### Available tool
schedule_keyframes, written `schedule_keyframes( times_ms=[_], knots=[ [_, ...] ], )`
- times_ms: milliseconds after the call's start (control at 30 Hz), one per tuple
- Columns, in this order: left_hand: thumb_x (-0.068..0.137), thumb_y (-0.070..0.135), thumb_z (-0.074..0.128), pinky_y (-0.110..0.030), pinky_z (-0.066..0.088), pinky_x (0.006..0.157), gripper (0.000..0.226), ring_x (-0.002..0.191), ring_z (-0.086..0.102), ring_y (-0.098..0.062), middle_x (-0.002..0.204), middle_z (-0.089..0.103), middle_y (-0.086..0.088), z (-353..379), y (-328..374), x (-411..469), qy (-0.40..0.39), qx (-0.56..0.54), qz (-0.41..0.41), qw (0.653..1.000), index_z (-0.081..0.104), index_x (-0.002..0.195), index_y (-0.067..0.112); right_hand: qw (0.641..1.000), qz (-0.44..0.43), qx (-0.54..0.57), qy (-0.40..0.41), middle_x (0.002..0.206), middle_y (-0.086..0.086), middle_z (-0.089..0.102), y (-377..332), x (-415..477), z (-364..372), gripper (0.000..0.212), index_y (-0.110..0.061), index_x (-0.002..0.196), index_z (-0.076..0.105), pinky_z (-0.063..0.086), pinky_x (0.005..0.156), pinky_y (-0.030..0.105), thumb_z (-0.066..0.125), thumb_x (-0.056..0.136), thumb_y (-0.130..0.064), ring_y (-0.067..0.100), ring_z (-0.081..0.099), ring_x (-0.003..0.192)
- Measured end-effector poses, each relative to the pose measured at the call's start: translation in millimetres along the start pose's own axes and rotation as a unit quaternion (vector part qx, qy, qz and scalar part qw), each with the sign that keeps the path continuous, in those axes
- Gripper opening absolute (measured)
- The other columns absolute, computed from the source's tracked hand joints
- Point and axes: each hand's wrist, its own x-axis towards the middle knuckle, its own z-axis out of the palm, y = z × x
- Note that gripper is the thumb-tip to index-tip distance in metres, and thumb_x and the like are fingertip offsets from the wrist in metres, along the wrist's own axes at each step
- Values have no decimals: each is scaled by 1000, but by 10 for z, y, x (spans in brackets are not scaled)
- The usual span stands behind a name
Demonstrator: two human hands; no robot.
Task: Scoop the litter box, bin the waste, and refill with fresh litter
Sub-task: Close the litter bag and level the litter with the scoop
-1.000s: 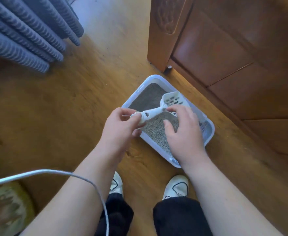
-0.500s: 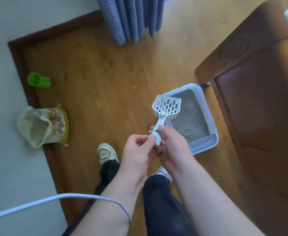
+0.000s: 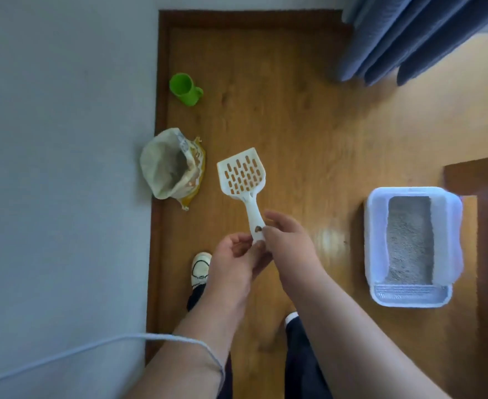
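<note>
Left hand [image 3: 234, 262] and right hand [image 3: 290, 243] pinch a white slotted scoop [image 3: 253, 211].

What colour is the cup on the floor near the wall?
The cup is bright green, plain with no pattern; the head view shows it best.

The white scoop [image 3: 242, 174] with holes points up, empty, well left of the white litter box [image 3: 376, 240] holding gray litter [image 3: 408, 240].

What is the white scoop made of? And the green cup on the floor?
The scoop looks like hard white plastic with a smooth, slightly matte finish. Its slots are cleanly moulded and it is all one piece. The green cup is probably plastic too, going by its even bright colour and moulded handle.
</note>
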Motion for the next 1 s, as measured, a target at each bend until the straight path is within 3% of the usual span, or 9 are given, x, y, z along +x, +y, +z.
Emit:
schedule_keyframes(
  times_ms=[233, 367, 500, 567, 633, 733, 800, 900, 1000],
  knots=[
    [92, 9, 67, -38, 58, 88, 21, 87, 75, -22, 104, 73, -16, -1325, 774, 641, 46, -24, -15, 999, 60, 112, 6, 989, -27, -120, -81, 112, -8, 68, -147, 301, 1569, 33, -26, 128, 62, 50, 71, 18, 53, 97, -18, 3, 65, 93],
    [93, 7, 65, -29, 61, 75, 23, 83, 75, -21, 103, 72, -18, -1686, 1086, 1160, 44, -28, -18, 998, 61, 114, 0, 975, -53, -201, -76, 107, -7, 68, -219, 683, 2112, 34, -23, 132, 60, 49, 78, 26, 49, 100, -25, 6, 62, 95],
    [94, 5, 60, -29, 61, 73, 17, 83, 75, -23, 102, 73, -19, -1828, 1253, 1613, 31, -56, -18, 998, 66, 108, -1, 965, -56, -245, -73, 107, -1, 66, -240, 1037, 2394, 27, -27, 122, 61, 47, 67, 27, 44, 101, -28, 13, 60, 86],
    [97, 6, 56, -33, 61, 79, 14, 85, 75, -24, 94, 74, -17, -1808, 1294, 1720, 31, -77, -47, 995, 65, 104, 0, 966, -50, -240, -77, 99, -4, 61, -267, 1145, 2450, 21, -34, 114, 55, 52, 75, 31, 40, 103, -25, 12, 58, 85],
    [97, 5, 53, -39, 59, 85, 9, 88, 73, -25, 88, 72, -15, -1773, 1312, 1748, 46, -67, -74, 994, 61, 94, 3, 970, -50, -221, -84, 108, -2, 60, -261, 1231, 2453, 30, -27, 128, 57, 53, 95, 40, 41, 104, -22, 16, 59, 98],
    [98, 8, 51, -41, 60, 84, 13, 91, 72, -22, 99, 70, -11, -1756, 1248, 1719, 48, 5, -41, 998, 62, 104, 11, 969, -42, -234, -69, 101, -5, 63, -243, 1251, 2364, 38, -22, 136, 57, 55, 93, 40, 41, 102, -17, 17, 62, 93],
    [97, 15, 49, -41, 60, 84, 24, 90, 71, -17, 108, 67, -3, -1774, 1150, 1613, 42, 147, 12, 988, 61, 118, 18, 977, -30, -206, -44, 99, -5, 64, -217, 1168, 2246, 41, -26, 137, 57, 55, 90, 39, 43, 99, -19, 12, 61, 85],
    [95, 22, 48, -33, 56, 78, 40, 93, 63, -10, 123, 61, 5, -1749, 1032, 1359, 41, 352, 96, 930, 54, 134, 27, 982, -23, -186, -21, 95, -7, 66, -153, 975, 1963, 40, -26, 135, 58, 56, 94, 43, 44, 97, -22, 11, 60, 83],
    [99, 22, 46, -21, 42, 73, 44, 96, 54, -6, 140, 52, 5, -1613, 919, 1074, 18, 454, 125, 882, 43, 143, 27, 984, -40, -171, -11, 111, -7, 67, -85, 752, 1575, 40, -26, 135, 57, 56, 93, 39, 44, 98, -22, 9, 62, 92]
  ],
)
